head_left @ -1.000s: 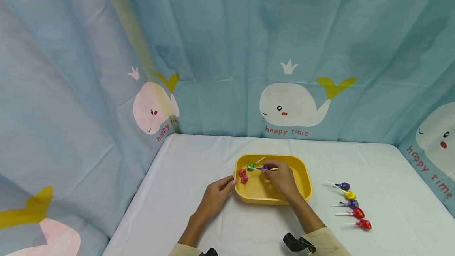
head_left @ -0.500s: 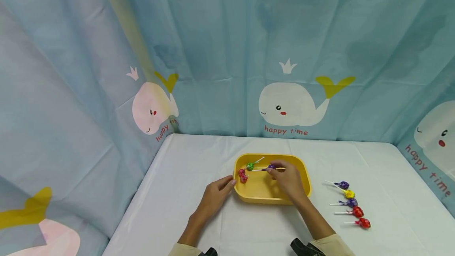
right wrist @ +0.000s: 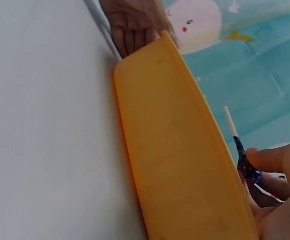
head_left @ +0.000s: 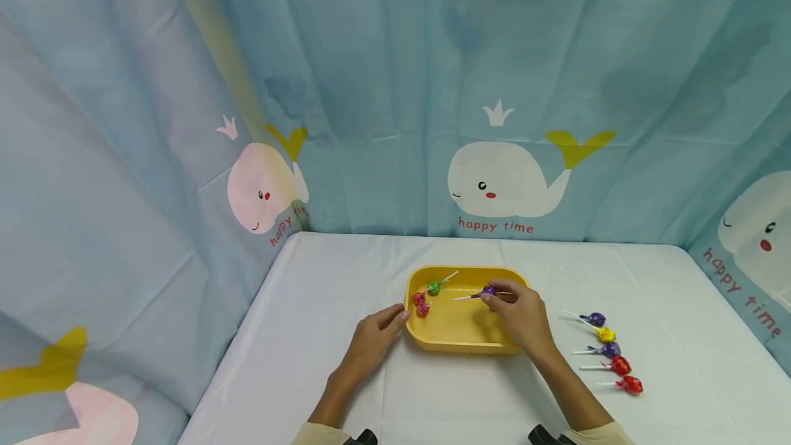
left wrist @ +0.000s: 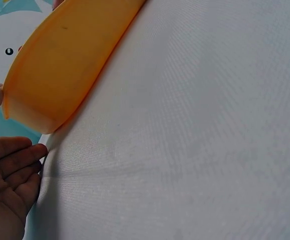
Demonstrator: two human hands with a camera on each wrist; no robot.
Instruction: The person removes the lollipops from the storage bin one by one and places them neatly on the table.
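Note:
A yellow tray point(head_left: 463, 347) stands on the table. My left hand point(head_left: 371, 340) is at its left end, the thumb touching the rim and the other fingers loosely bent outside the wall. Over the tray's right part, my right hand point(head_left: 525, 316) pinches a purple lollipop point(head_left: 488, 291) between thumb and fingers, its white stick pointing left. A thin white piece shows behind the fingers in the right wrist view; I cannot tell what it belongs to. Inside the tray, a green lollipop point(head_left: 434, 288) lies at the upper left, above two pinkish-red lollipops point(head_left: 421, 304).
Right of the tray lies a column of loose lollipops: a purple one point(head_left: 594, 319), a yellow one point(head_left: 606, 335), another purple one point(head_left: 610, 350) and two red ones point(head_left: 621, 365). A pale blue whale-print curtain point(head_left: 395, 156) hangs behind the white table point(head_left: 321, 294).
My right hand has moved rightward over the tray with the purple lollipop, away from the green one. My left hand has stayed at the tray's left end.

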